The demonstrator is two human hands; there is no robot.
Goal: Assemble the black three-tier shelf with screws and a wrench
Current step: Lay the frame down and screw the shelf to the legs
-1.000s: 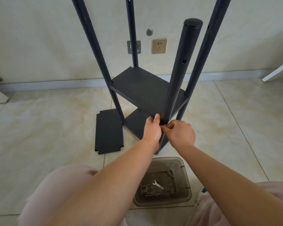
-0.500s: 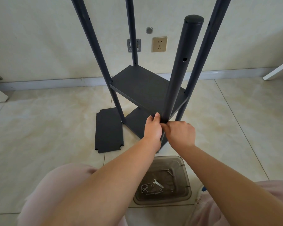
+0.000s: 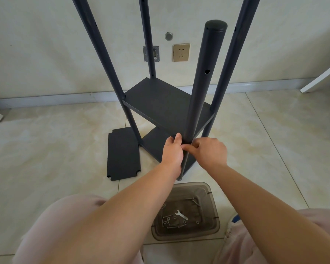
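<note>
Nothing shifts: both hands stay at the near pole [image 3: 202, 96]. Left hand [image 3: 172, 151] grips it; right hand [image 3: 211, 151] fingers curl, pinching something hidden.

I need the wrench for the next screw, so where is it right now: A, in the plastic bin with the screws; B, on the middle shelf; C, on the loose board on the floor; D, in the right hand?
A: the wrench lies in the plastic bin among the screws, near the person's knees.

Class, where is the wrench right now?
The wrench lies inside the tinted plastic bin on the floor, low in the head view, among loose screws, below both hands.
</note>
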